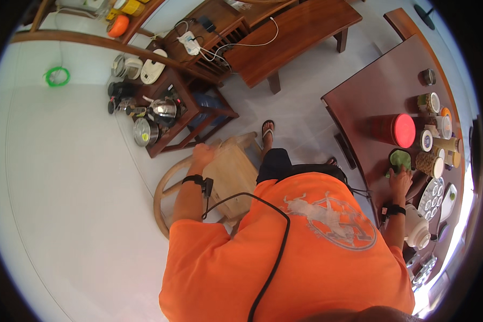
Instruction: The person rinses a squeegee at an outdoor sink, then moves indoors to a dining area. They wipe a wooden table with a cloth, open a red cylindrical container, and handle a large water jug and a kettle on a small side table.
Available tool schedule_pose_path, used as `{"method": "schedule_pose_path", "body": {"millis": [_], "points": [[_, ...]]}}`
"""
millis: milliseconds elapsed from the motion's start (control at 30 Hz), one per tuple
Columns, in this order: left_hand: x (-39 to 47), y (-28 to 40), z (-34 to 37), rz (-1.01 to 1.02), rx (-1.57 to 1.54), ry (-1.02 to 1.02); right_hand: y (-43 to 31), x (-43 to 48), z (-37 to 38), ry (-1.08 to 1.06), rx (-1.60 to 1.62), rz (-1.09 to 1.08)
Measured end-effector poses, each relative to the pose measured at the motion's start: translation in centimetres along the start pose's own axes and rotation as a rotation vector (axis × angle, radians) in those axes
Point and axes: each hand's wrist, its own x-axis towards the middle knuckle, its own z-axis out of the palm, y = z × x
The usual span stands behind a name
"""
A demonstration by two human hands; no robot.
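My right hand (pixel 401 180) lies over a folded green cloth (pixel 399 159), its fingers pressing the cloth down on the dark red-brown wooden table (pixel 358 108). Just beyond the cloth stands a tall red canister (pixel 394 129) with a red lid. A jar of nuts or similar pieces (pixel 426 163) is close by the fingers. On the other side, my left hand (pixel 203 154) is curled around the curved rail (pixel 159 193) of a light wooden chair (pixel 233 173). The underside of that hand is hidden. Both wrists wear black bands with small devices.
Several lidded jars (pixel 428 102) line the table's far side. A clear moulded tray (pixel 430 198) and a cream pot-like appliance (pixel 417 229) are near my right forearm. A wooden stand at left bears a steel kettle (pixel 163 108). A bench (pixel 294 36) stands ahead; a black cable (pixel 281 249) crosses my shirt.
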Motion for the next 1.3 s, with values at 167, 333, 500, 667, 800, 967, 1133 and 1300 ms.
{"method": "schedule_pose_path", "body": {"millis": [167,333,500,667,800,967,1133,1300], "points": [[9.0,-6.6,-1.5,-0.021,0.109,-0.081,-9.4,-1.4,-3.6,0.14,0.103,0.006],[14.5,-10.0,-0.7,-0.136,0.099,-0.293,-22.7,-1.0,-4.2,0.188,0.386,-0.236],[18.5,-13.7,3.6,-0.231,0.141,-0.333,-33.6,0.5,0.0,0.081,0.529,-0.362],[24.3,-19.4,9.2,-0.508,0.189,-0.287,-40.8,-0.5,9.4,-0.111,0.652,-0.32],[27.9,-21.3,11.8,-0.571,0.045,-0.108,-43.2,-2.3,15.9,-0.108,0.569,-0.315],[31.8,-23.1,12.9,-0.583,-0.094,0.065,-44.4,-4.3,22.5,-0.199,0.536,-0.075],[37.7,-22.6,13.7,-0.578,-0.279,0.243,-45.4,-8.0,23.7,-0.241,0.656,0.143],[40.4,-21.8,13.5,-0.64,-0.395,0.322,-46.9,-10.4,20.8,-0.157,0.532,0.196]]}}
